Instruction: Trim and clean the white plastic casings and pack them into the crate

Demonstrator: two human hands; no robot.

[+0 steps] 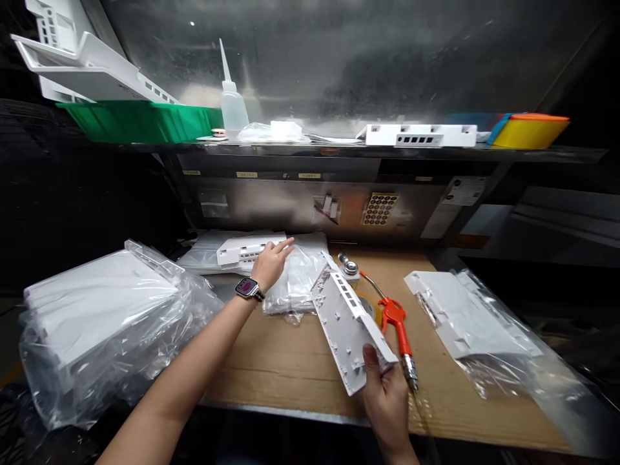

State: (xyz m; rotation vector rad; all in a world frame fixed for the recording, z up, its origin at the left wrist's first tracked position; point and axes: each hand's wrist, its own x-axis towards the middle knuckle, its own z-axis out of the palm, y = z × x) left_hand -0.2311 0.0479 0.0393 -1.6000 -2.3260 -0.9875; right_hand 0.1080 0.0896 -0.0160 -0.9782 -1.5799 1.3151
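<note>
My right hand (385,394) grips the near end of a white plastic housing panel (346,323), holding it tilted above the cardboard-covered bench (285,361). My left hand (270,263), a smartwatch on its wrist, reaches forward with fingers spread over a heap of clear plastic bags (295,281). Its fingertips are close to another white housing part (242,250) lying on bags at the back. I cannot tell whether it touches the part.
A red-handled air blow gun (394,320) lies just right of the held panel. Bagged white panels are stacked at left (97,316) and right (465,320). The shelf above carries a green bin (140,121), a squeeze bottle (231,97), a white housing (419,134) and a yellow bin (530,131).
</note>
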